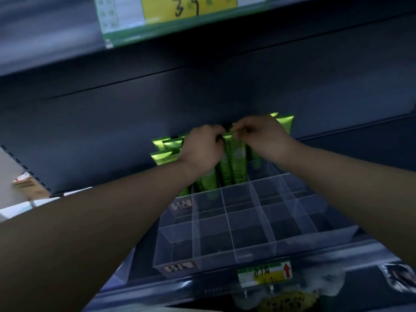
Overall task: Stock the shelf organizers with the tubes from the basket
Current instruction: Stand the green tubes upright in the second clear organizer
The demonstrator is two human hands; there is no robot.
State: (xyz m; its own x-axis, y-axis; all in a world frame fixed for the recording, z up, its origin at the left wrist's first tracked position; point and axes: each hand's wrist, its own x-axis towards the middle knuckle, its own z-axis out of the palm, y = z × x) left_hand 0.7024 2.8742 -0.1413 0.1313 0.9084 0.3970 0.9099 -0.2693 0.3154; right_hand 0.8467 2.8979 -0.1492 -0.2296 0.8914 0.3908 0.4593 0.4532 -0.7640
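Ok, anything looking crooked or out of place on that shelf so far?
Mildly. The green tubes at the back left fan out at uneven tilts instead of standing straight in the clear organizer. The left hand and right hand pinch the top of a middle tube. No spills or damage visible.

Front rows of the clear organizer (234, 244) by the shelf's front edge are wide open from above, easy reach. Back rows are packed with upright green tubes (236, 163), left hand (200, 149) and right hand (261, 138) crowd their tops, and the upper shelf (67, 41) hangs overhead.
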